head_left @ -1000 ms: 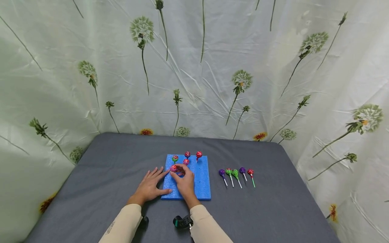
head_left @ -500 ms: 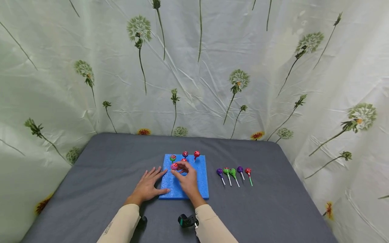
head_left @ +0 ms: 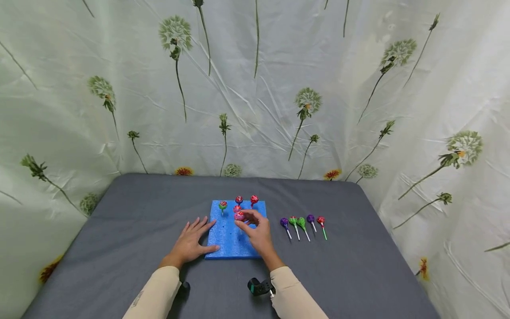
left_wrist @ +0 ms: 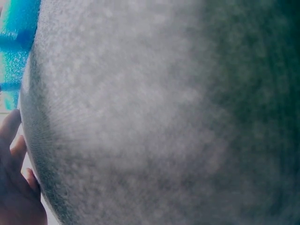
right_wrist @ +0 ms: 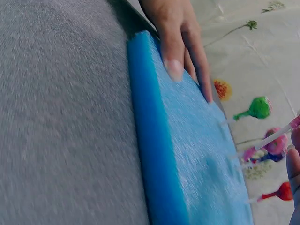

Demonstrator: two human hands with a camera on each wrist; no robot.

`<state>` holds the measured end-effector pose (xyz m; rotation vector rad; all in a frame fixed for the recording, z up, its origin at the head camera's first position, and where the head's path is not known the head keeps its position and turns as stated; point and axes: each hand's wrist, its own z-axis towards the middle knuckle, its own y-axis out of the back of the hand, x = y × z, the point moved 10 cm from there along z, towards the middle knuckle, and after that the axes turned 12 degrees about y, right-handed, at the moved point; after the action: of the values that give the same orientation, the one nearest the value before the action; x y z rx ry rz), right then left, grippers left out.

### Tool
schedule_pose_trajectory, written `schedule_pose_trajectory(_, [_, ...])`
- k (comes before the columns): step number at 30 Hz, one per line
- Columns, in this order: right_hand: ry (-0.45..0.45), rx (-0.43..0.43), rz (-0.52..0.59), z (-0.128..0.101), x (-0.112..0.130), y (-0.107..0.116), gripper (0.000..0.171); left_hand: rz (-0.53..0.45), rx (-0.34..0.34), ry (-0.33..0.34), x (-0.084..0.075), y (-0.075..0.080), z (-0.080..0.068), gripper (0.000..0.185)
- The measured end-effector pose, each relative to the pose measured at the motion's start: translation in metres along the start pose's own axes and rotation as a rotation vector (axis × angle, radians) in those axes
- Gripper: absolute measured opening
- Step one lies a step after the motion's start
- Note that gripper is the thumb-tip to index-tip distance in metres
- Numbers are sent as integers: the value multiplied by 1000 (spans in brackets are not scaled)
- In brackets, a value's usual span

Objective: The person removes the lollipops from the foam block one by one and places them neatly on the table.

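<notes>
My right hand point(head_left: 256, 232) pinches a pink-and-red lollipop point(head_left: 239, 215) above the blue foam board point(head_left: 225, 250). Its white stick point(right_wrist: 274, 137) slants down in the right wrist view, and its lower end is hard to tell from the lollipops behind. My left hand point(head_left: 190, 241) rests at the board's left edge with fingers spread, thumb on the near corner. Upright in the board's far part stand a green-and-red lollipop point(head_left: 222, 205), a dark red-and-blue one point(head_left: 238, 200), a red one point(head_left: 254, 199) and a pink one point(head_left: 237, 208). Small holes dot the board.
Right of the board, several lollipops lie in a row on the grey cloth point(head_left: 338, 266): a purple one point(head_left: 284, 222), a green one point(head_left: 302, 221) and a red one point(head_left: 321, 220) among them. A flowered curtain point(head_left: 271, 88) hangs behind the table.
My right hand has moved right across the board with the pink-and-red lollipop, away from the left hand's fingertips. My left hand has kept its place at the board's edge. The head view has shifted slightly.
</notes>
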<state>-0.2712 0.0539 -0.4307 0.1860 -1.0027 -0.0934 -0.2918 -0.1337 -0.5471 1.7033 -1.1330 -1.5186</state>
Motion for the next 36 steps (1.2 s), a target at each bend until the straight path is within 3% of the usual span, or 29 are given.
schedule_pose_trajectory(11, [-47,-71,1,-3,-3,34,27,-17,9,5,1,1,-1,91])
schedule_pose_trajectory(24, [-93,-96,-64,-9,-10,77,25,-27,25,3,-7,-2,-2,89])
schedule_pose_trajectory(36, [-126,-174,-118,-15,-19,115,26,-10,5,14,0,1,-1,90])
